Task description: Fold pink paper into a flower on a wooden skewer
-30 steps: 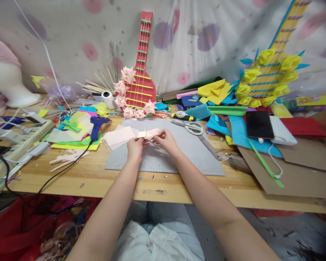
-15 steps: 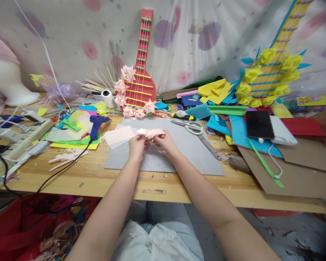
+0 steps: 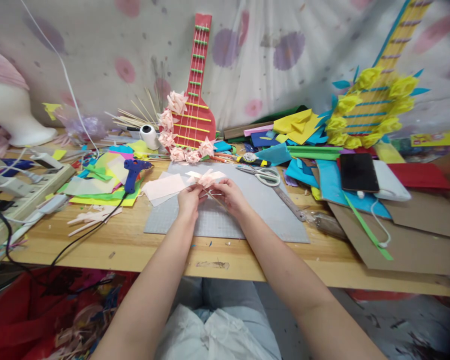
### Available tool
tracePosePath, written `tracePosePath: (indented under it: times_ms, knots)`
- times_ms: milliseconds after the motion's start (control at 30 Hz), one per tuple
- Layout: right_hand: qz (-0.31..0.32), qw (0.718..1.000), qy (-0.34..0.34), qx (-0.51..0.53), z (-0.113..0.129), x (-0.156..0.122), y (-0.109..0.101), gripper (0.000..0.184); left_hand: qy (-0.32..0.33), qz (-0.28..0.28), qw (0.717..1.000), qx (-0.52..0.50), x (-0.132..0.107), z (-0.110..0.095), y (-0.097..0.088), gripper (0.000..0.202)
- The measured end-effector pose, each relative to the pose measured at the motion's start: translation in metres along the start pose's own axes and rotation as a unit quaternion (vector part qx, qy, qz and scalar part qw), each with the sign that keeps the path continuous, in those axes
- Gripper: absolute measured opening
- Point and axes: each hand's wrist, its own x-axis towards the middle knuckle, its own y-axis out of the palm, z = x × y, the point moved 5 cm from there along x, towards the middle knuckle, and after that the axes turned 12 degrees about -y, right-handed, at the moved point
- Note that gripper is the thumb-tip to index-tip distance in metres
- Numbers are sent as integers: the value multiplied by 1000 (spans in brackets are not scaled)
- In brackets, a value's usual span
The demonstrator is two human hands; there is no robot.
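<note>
Between my two hands a pale pink paper flower [image 3: 207, 178] is held above the grey cutting mat [image 3: 262, 220]. My left hand [image 3: 189, 201] is closed at the flower's lower left, its fingertips pinching the base. From the right, my right hand [image 3: 228, 195] pinches the same flower, fingers curled. A thin stick [image 3: 216, 198] slants down from the flower toward the mat, between the hands. Flat pink paper pieces [image 3: 164, 185] lie left of my left hand. Scissors [image 3: 267, 175] rest on the mat to the right.
Behind the mat stands a red paper guitar [image 3: 195, 120] with pink flowers; a yellow one [image 3: 378, 105] stands at right. A blue glue gun [image 3: 132, 174] lies left on coloured paper, its cord crossing the table. A phone [image 3: 359, 172] and cardboard [image 3: 393, 240] occupy the right side.
The pink paper at my fingertips has turned, now showing spread, pointed petals above the hands. My right fingers have shifted slightly lower on it. The things on the table have not moved.
</note>
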Motion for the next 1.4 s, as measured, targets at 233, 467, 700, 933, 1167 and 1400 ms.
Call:
tracePosePath:
  times_ms: [233,467,700,933,1167,1400]
  knots:
    - [82,986,-43,-142,4,-4,5,35,18,-48,998,-40,-1,-5,-3,16]
    - [117,951,-53,-281,0,-3,2,14,25,-39,998,-34,0,-5,-4,26]
    - [105,941,-85,-311,0,-1,3,7,43,-31,998,-37,1,-5,-3,35]
    - [75,947,-56,-308,1,1,0,10,31,2,999,-30,0,-4,-5,21]
    - [99,939,-97,-316,5,-1,1,13,77,-28,997,-6,-2,-5,-5,23]
    - [104,896,-134,-411,6,-1,0,12,68,-21,997,0,-3,-5,-6,28]
